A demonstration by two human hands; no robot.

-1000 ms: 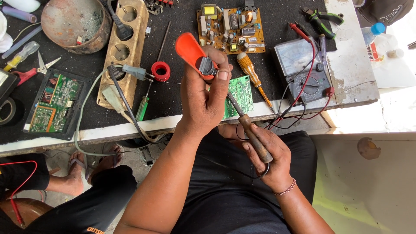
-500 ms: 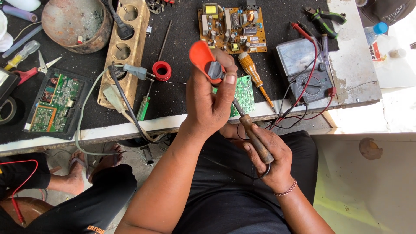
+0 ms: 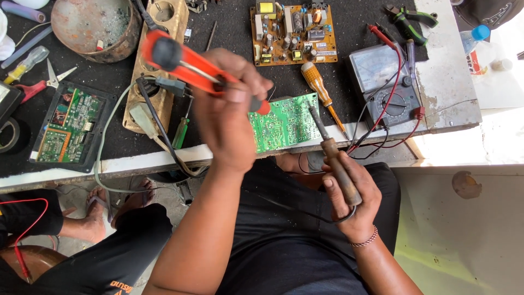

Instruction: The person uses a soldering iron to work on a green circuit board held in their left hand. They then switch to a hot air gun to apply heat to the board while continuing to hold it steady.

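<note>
My left hand (image 3: 229, 109) grips an orange desoldering pump (image 3: 188, 63), held level above the bench with its tip over the green circuit board (image 3: 284, 123). The board lies at the bench's near edge, tilted slightly. A soldering iron with a brown wooden handle (image 3: 338, 166) is in my right hand (image 3: 349, 202), and its metal tip rests on the right part of the green board. The iron's cord loops under that hand.
On the black mat lie a brown component board (image 3: 292, 30), an analog multimeter (image 3: 385, 82) with red and black leads, an orange screwdriver (image 3: 322, 90), green pliers (image 3: 406, 22), a wooden holder (image 3: 155, 71), a rusty metal bowl (image 3: 95, 24), another green board (image 3: 65, 128). Another person's legs (image 3: 109, 218) are at lower left.
My left hand has swung the orange pump from upright to level, its orange end now pointing left, uncovering the green board. The iron's tip has shifted onto the board.
</note>
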